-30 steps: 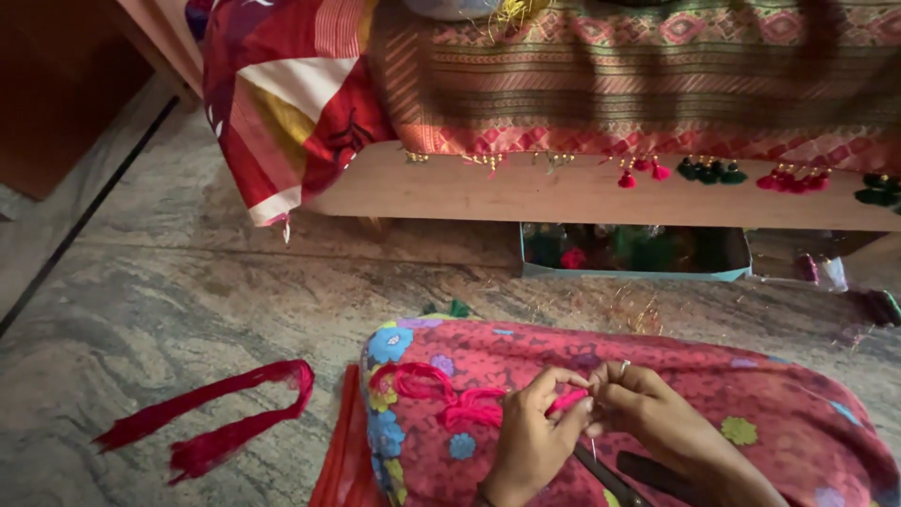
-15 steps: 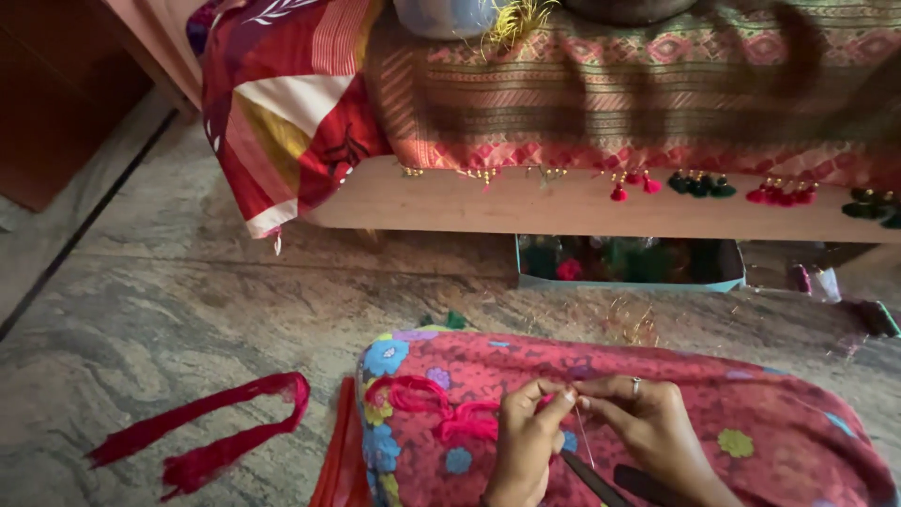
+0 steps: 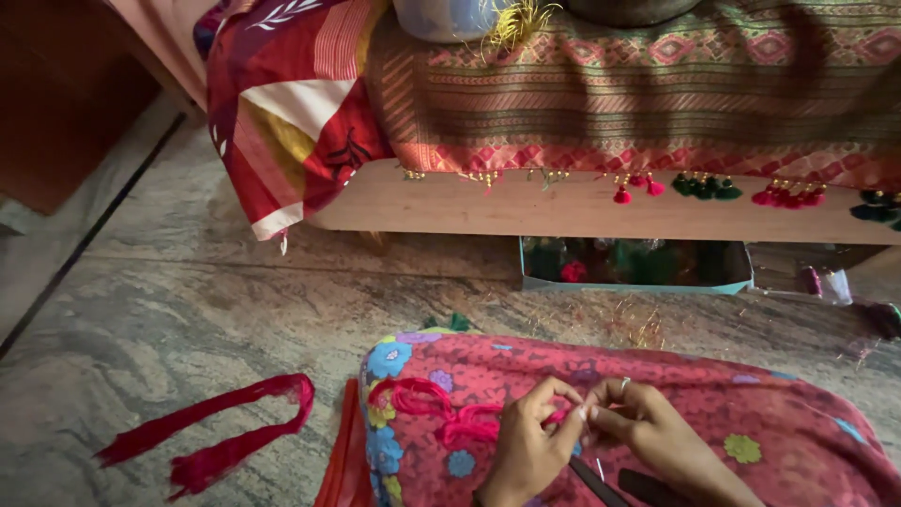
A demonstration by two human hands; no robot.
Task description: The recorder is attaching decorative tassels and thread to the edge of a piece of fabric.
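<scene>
Down on the floral red cushion (image 3: 713, 399), two hands meet: the left hand (image 3: 527, 449) and right hand (image 3: 648, 434) pinch together on one small pink thread bundle (image 3: 560, 414). Left of them on the cushion lies one pink yarn skein (image 3: 441, 411). Beyond the cushion's left edge, one red yarn loop (image 3: 211, 434) lies on the floor (image 3: 188, 310).
</scene>
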